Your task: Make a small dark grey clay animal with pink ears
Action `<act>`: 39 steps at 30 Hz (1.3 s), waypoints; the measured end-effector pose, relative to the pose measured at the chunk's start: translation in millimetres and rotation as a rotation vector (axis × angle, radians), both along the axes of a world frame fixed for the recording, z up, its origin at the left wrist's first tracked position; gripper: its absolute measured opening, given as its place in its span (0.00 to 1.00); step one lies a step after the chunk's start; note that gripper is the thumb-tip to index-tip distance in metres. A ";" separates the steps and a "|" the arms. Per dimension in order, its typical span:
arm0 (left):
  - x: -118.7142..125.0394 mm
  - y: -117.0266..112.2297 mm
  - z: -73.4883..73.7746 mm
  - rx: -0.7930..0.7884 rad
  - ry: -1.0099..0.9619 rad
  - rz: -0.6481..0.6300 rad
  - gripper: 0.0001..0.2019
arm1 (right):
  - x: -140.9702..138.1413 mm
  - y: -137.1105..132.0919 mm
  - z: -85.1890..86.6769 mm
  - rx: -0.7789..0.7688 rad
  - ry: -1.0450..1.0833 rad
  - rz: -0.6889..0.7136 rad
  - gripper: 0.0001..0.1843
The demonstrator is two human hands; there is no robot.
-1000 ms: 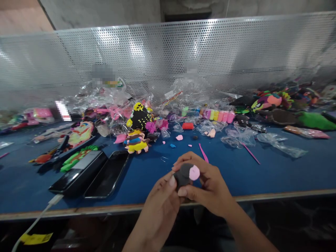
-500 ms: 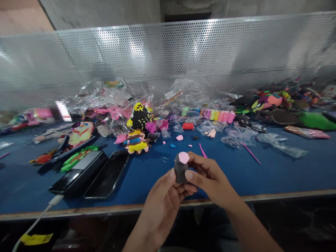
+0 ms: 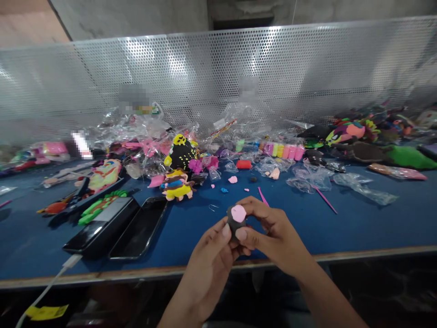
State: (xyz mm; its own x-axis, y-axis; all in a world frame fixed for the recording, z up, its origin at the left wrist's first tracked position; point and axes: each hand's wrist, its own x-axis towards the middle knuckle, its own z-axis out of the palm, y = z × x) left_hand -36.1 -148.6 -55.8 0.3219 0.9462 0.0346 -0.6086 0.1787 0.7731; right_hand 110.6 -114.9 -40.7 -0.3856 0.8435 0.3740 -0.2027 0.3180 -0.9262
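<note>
Between my two hands, above the table's front edge, is a small dark grey clay figure (image 3: pixel 232 224) with a flat pink patch (image 3: pixel 238 213) on its upper front. My left hand (image 3: pixel 214 255) cups it from the left and below, thumb pressed on its side. From the right, my right hand (image 3: pixel 269 232) pinches it, with the thumb low on the front and the index finger by the pink patch. The fingers behind the figure are partly hidden. Just beyond lie a magenta modelling tool (image 3: pixel 262 196), a pink clay lump (image 3: pixel 232 180) and a blue clay bit (image 3: pixel 224 190).
A phone (image 3: pixel 140 230) and a black device (image 3: pixel 102 225) with a white cable lie at left. Behind stand a black-and-yellow clay figure (image 3: pixel 182 155) and a striped clay figure (image 3: pixel 178 186). Clay sticks (image 3: pixel 285 151), plastic wrappers and a perforated metal panel (image 3: pixel 218 68) are farther back.
The clay figure has tipped, its top coming toward me, so the pink patch sits lower and faces me more. My right thumb has shifted slightly left; both hands keep their hold.
</note>
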 end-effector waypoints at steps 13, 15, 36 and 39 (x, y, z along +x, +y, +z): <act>-7.1 4.9 11.7 0.107 0.333 0.250 0.12 | 16.8 -1.5 -0.2 0.252 -0.191 -0.171 0.27; -10.3 3.2 16.7 0.213 0.546 0.345 0.13 | 20.9 -2.1 0.0 0.312 -0.215 -0.202 0.26; -32.0 -16.1 21.2 0.686 0.877 0.365 0.16 | 25.0 -18.1 -5.5 0.620 -0.323 -0.223 0.22; -34.5 -16.1 18.5 0.690 0.910 0.367 0.15 | 28.1 -20.4 -3.0 0.609 -0.415 -0.256 0.27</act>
State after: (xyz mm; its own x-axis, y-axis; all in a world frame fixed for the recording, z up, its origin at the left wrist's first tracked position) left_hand -70.6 -164.7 -37.3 0.2062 0.8579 0.4707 0.2834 -0.5128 0.8104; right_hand 138.8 -135.2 -43.7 -0.4164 0.6170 0.6678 0.2705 0.7853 -0.5569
